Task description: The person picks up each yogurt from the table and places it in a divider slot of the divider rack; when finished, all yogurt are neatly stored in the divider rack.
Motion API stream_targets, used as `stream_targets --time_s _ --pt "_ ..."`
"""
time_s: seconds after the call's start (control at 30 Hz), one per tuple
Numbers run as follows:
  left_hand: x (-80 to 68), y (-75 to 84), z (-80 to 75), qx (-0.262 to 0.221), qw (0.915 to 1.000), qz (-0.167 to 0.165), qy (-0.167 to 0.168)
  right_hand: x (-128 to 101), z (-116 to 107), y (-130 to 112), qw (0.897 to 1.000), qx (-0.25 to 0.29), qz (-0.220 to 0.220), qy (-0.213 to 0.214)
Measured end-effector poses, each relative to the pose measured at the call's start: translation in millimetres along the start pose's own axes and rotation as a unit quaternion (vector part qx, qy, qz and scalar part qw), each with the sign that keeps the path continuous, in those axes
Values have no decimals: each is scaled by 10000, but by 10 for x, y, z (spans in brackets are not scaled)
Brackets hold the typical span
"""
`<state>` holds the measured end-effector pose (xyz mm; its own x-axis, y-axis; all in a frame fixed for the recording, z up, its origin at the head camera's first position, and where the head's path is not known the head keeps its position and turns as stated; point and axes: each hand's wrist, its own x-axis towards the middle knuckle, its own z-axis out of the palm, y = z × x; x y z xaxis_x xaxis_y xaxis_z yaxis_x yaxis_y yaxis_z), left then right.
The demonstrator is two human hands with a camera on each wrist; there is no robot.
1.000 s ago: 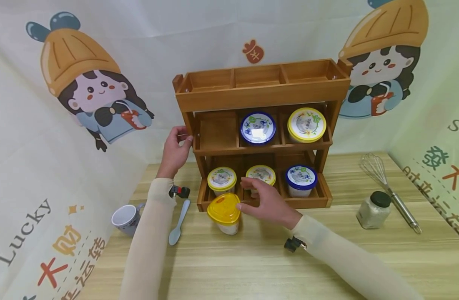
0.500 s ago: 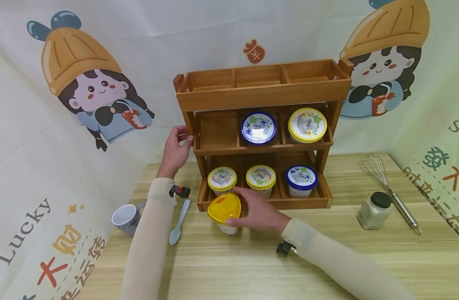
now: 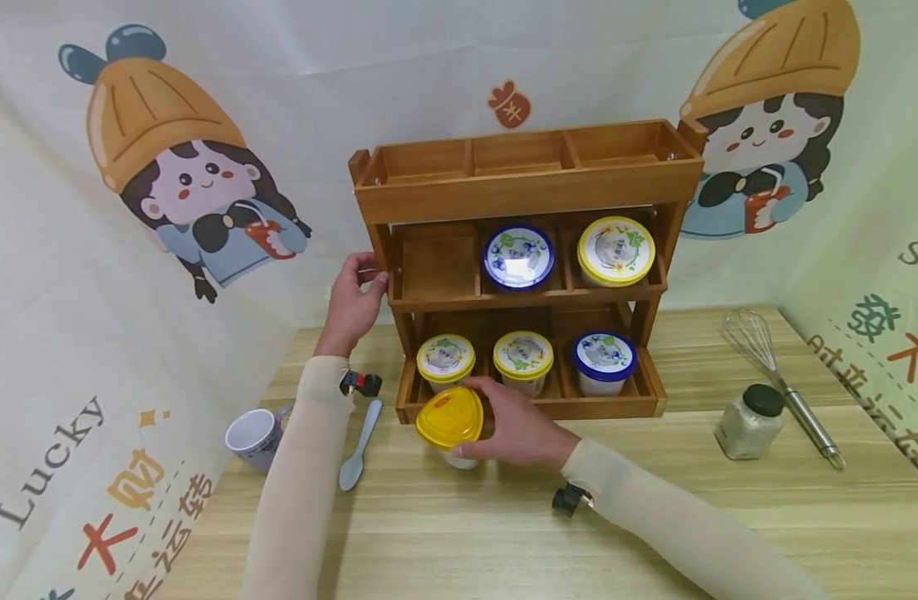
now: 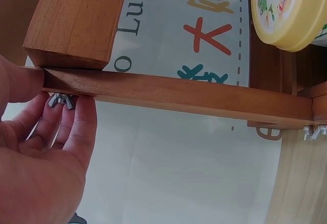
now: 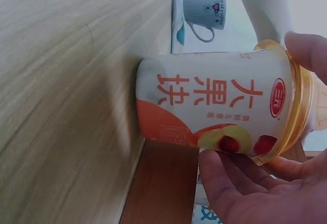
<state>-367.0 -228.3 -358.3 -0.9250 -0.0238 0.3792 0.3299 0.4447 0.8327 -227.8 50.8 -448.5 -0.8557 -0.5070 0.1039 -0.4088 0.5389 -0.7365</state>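
My right hand (image 3: 496, 425) grips a yoghurt cup with a yellow lid (image 3: 449, 417) that stands on the wooden table just in front of the rack's bottom shelf. In the right wrist view the cup (image 5: 214, 109) shows white and orange sides with red print, my fingers (image 5: 230, 183) curled round its rim. My left hand (image 3: 352, 296) holds the left side post of the wooden three-tier rack (image 3: 526, 187), thumb on the wood and fingers (image 4: 66, 127) behind it by a wing nut. The bottom shelf holds three lidded cups (image 3: 523, 354), the middle shelf two (image 3: 517, 257).
A white mug (image 3: 252, 435) and a pale blue spoon (image 3: 357, 446) lie left of the rack. A spice jar with a black cap (image 3: 747, 419) and a metal whisk (image 3: 774, 375) lie to the right. Printed cloth walls close in behind and at both sides.
My right hand came down from in front of the bottom shelf and closed its fingers round the yellow-lidded cup. The left hand stayed on the rack post.
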Motion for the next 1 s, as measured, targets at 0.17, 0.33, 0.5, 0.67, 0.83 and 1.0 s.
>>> stream_targets --time_s 0.17,0.33,0.5,0.67,0.83,1.0 --pt "-3 7 -1 33 10000 17 -21 -20 -70 -51 9998 173 -103 45" --pt "-1 7 -1 48 10000 27 -17 -13 -169 -126 9989 310 -273 207" --pt "1 -4 4 75 10000 -25 -34 13 -278 -208 9976 239 -533 372" --pt "2 -16 7 105 9999 -91 -49 55 -409 -307 9965 161 -680 465" --pt "-11 2 1 150 9997 -174 -36 115 -564 -443 9954 185 -777 535" --pt "-14 15 8 182 9996 -188 -52 207 -716 -580 9918 367 -960 763"
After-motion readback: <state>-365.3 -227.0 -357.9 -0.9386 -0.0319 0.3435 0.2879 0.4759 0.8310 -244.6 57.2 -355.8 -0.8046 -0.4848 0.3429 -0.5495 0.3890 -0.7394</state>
